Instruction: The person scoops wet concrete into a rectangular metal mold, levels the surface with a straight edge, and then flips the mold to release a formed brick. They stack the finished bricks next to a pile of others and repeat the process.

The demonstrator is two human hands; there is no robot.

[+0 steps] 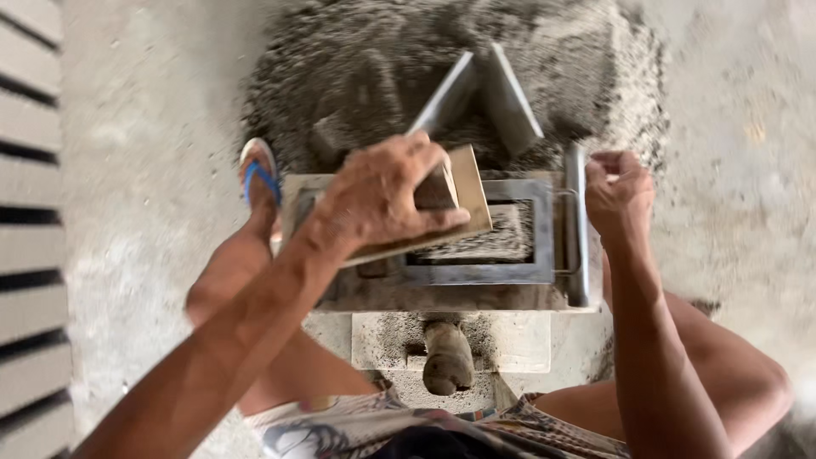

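Head-camera view looking straight down at a block-making setup on a dusty concrete floor [127, 170].

Left hand [382, 195] clamped over a flat wooden board [463, 200], fingers curled across the top and thumb along the near edge. Board held tilted above the left half of a rectangular metal mould [476, 272], apparently to scrape or press the grey mix inside level. Packed grey mix [510, 234] visible only in the uncovered right part of the mould opening.

Right hand [616, 183] closed in a fist around a vertical metal handle [576, 221] at the mould's right side, probably steadying the frame. Exact grip partly hidden by the knuckles.

Behind the mould, a heap of damp grey sand-cement mix [357, 76], placed within easy reach. Shovel blade [484, 98] resting point-up in the heap, its shaft hidden behind the left hand and board.

Below the mould, a pale concrete block [518, 340] as a base, with a rounded, mud-caked lever or peg [446, 357] projecting toward the viewer; purpose hard to make out.

Bare knees spread to either side, a foot in a blue-strapped sandal [259, 170] planted at the left of the mould for balance. Patterned cloth [442, 429] at the bottom edge, cut off. Rows of grey finished blocks [30, 221] at the far left, cropped by the frame. Motion blur softening the heap and floor.
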